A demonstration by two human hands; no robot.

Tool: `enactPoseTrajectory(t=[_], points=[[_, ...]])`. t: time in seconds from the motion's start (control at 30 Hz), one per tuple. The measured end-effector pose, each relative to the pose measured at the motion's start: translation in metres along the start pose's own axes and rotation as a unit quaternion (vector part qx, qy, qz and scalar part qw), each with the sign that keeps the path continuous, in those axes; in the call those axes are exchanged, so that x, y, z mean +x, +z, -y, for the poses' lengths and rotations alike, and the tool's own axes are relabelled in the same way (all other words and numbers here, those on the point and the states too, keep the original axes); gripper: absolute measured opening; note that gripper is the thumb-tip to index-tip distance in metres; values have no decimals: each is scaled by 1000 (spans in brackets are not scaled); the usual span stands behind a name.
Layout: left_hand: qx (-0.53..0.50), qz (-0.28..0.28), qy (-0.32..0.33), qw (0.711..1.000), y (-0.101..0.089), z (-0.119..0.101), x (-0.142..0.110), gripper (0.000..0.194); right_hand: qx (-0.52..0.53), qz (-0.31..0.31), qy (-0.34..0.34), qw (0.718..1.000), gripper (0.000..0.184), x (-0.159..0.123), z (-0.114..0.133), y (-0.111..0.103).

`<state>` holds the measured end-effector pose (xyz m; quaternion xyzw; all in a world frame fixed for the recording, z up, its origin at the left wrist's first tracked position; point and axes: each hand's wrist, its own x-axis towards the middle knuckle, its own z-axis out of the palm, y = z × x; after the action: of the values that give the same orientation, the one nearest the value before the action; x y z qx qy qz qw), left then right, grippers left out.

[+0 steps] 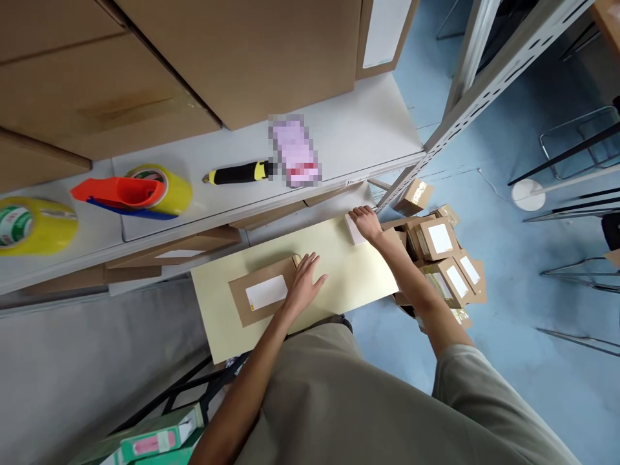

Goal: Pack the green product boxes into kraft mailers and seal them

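My left hand [304, 284] has its fingers spread over the right end of a flat brown cardboard box [237, 294], which lies on the pale yellow table [334, 284]. A white label [266, 292] is on the box's top. At the table's far right corner, my right hand [367, 224] is closed, with curled fingers at a small pale pinkish-white block [356, 231], perhaps a stack of labels. The hand covers part of that block, and the fingertips are hidden.
A shelf [339, 142] above the table holds yellow tape rolls [179, 187], a red tape dispenser [116, 192], a black-yellow utility knife [237, 173] and a blurred phone [295, 152]. Several cardboard boxes [440, 258] are piled at right. A metal post [484, 90] stands beyond.
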<state>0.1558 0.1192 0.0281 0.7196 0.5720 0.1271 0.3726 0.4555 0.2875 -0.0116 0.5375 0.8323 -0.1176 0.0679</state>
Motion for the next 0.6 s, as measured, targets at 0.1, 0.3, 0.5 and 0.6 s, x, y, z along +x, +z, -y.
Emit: enactPoseTrajectory(t=[0.1, 0.3, 0.5, 0.6], points=[[5, 11, 4, 1000, 2, -4, 6, 62, 7, 2, -16, 1000, 41, -10, -3, -6], [26, 39, 24, 999, 6, -15, 27, 63, 65, -24, -28, 997, 43, -36, -7, -17], [52, 77, 63, 994, 14, -32, 67, 70, 89, -75, -19, 993, 42, -81, -3, -25], [59, 82, 89, 991, 19, -40, 84, 71, 87, -72, -6, 994, 44, -107, -1, -23]])
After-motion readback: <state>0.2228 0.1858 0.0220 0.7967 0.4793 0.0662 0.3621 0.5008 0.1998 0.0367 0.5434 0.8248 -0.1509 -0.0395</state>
